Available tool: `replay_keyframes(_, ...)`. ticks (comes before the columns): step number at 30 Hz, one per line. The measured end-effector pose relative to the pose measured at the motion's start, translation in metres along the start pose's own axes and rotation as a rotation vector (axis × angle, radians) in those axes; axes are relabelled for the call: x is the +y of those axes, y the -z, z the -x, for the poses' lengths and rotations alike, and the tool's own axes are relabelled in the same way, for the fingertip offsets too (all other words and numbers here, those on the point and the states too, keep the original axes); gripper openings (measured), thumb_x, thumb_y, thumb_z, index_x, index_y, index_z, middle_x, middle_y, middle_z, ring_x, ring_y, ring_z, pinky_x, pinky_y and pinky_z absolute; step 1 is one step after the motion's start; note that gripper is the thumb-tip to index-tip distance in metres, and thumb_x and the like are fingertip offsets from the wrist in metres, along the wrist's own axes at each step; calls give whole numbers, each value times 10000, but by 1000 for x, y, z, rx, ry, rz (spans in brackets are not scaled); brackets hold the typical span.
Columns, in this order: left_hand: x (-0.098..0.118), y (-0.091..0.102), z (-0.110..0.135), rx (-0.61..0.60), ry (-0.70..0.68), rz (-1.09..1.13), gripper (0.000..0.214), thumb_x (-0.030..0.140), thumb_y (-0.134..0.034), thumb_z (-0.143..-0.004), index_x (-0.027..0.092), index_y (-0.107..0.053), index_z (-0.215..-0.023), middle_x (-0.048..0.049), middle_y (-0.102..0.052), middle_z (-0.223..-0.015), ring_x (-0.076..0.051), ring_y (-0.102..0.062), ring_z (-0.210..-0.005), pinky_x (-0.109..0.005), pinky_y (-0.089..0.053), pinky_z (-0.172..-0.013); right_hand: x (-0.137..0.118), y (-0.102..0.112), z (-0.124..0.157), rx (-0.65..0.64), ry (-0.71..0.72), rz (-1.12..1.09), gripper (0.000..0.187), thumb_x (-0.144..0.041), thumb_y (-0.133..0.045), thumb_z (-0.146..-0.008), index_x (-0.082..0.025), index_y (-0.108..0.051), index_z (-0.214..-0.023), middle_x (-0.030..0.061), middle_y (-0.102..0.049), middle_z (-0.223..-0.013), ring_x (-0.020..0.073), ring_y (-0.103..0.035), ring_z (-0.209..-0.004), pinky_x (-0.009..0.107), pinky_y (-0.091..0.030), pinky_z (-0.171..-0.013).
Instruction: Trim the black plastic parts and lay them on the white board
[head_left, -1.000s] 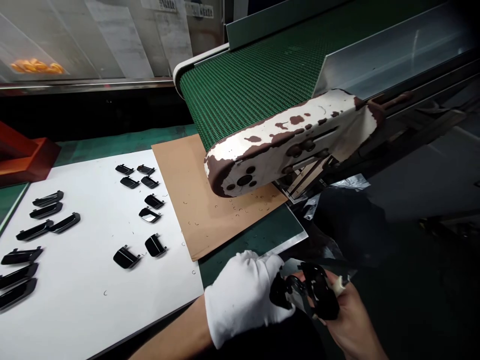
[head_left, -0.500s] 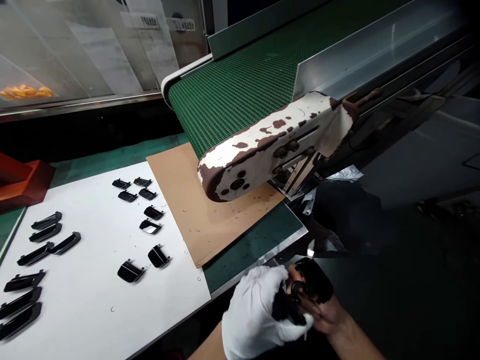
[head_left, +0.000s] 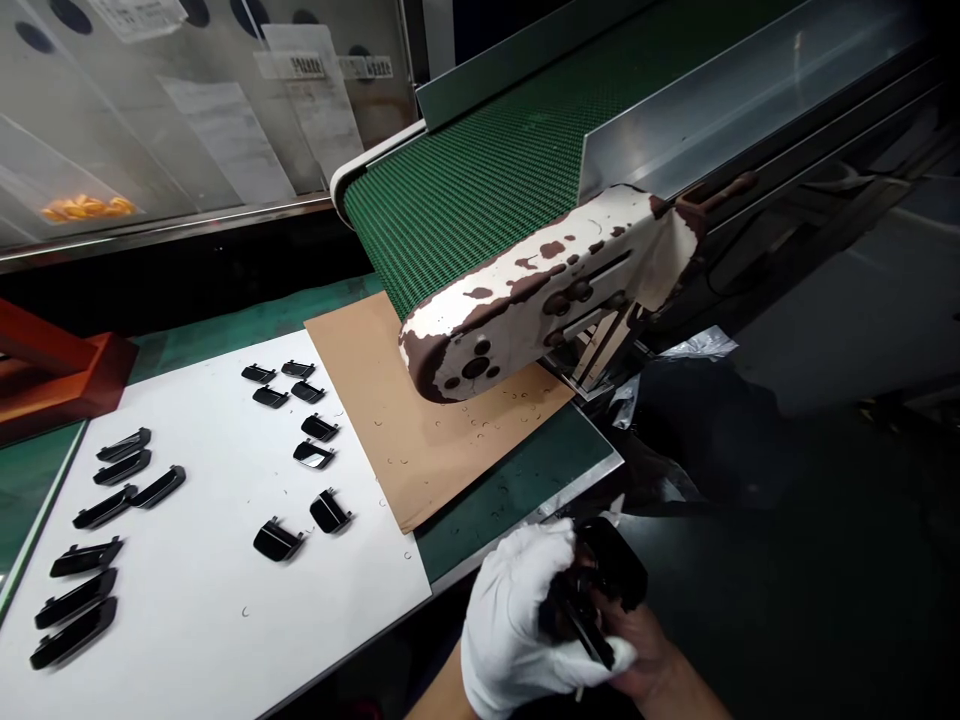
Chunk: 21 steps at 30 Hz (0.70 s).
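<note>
Green-matted workbench (head_left: pixel 517 505), item by item from the hands outward:

Left hand (head_left: pixel 517 625), white-gloved, is curling narrowly around a glossy black moulded part (head_left: pixel 611 565). Right hand (head_left: pixel 634 640), bare, is closing around the same part from below and beside. The fingers overlap, so whether a second piece is in the grip cannot be told.

White sheet (head_left: pixel 202 590), at 10 o'clock and just beside the left wrist, is carrying fifteen black moulded parts (head_left: pixel 313 454): eight lying in a loose group toward its 2 o'clock side and seven lying in a column along its 9 o'clock side.

Kraft cardboard sheet (head_left: pixel 435 460), at 12 o'clock, is lying against the white sheet's edge. Small C-shaped clips (head_left: pixel 480 425), too many to count, are lying scattered over both sheets.

One conveyor (head_left: pixel 480 190) is running up from 12 o'clock, with a green mesh belt, a steel side guard (head_left: pixel 735 100) and a white end housing (head_left: pixel 525 290) blotched brown, which is hanging over the cardboard.

One orange-red block (head_left: pixel 67 375) is standing at 10 o'clock, well apart from the hands. Crumpled dark plastic (head_left: pixel 705 440) is lying at 2 o'clock.
</note>
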<state>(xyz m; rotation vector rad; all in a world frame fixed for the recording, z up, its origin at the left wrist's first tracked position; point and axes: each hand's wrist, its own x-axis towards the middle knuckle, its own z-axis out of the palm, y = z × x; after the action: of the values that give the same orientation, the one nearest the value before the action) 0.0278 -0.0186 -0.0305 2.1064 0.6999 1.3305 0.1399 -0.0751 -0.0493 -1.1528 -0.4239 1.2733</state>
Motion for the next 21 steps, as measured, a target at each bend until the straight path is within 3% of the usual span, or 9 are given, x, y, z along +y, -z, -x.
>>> replay_keyframes(3,-1,4,-3,-78,26,-72,530,522,-643,-795,206,-510,-1199,-93,-739,-972,-254,-721,-873,-347,-588,-752,-15,9,-3,-49,16,42,433,-626,-767,-627,-201,-693,-666,-47,-451,-493,60,-270,-372,204,-266,-345)
replay_keyframes(6,-2,11,-11,-289,112,-120,470,458,-724,-713,215,-546,-1073,-32,-734,-866,-226,-706,-742,-330,-562,-691,-39,18,-2,-104,75,139,355,-487,-829,-621,-179,-656,-587,-23,-466,-578,98,-363,-489,235,-326,-442)
replay_keyframes(9,-1,19,-26,-587,220,-91,263,373,-702,-744,220,-532,-873,23,-674,-749,-165,-667,-650,-258,-520,-629,-59,20,1,-154,195,427,289,-368,-766,-736,-190,-610,-570,-3,-499,-641,144,-445,-590,267,-353,-532)
replay_keyframes(11,0,22,-34,-700,267,-101,187,298,-664,-752,217,-502,-802,33,-629,-703,-147,-643,-621,-224,-490,-577,-64,16,4,-161,272,685,275,-341,-642,-847,-210,-588,-611,-3,-509,-653,149,-469,-583,271,-356,-531)
replay_keyframes(16,1,12,-33,-811,307,-204,157,156,-626,-688,198,-548,-818,-7,-663,-753,-194,-660,-680,-260,-515,-637,-60,7,11,-144,316,994,257,-304,-529,-910,-230,-582,-670,-2,-559,-667,143,-526,-566,243,-394,-506)
replay_keyframes(21,-7,16,-39,-819,368,-337,220,257,-672,-706,201,-578,-896,-23,-682,-796,-223,-661,-753,-296,-533,-705,-64,33,14,-37,361,900,218,-316,-545,-894,-226,-586,-699,17,-559,-739,161,-547,-619,247,-431,-528)
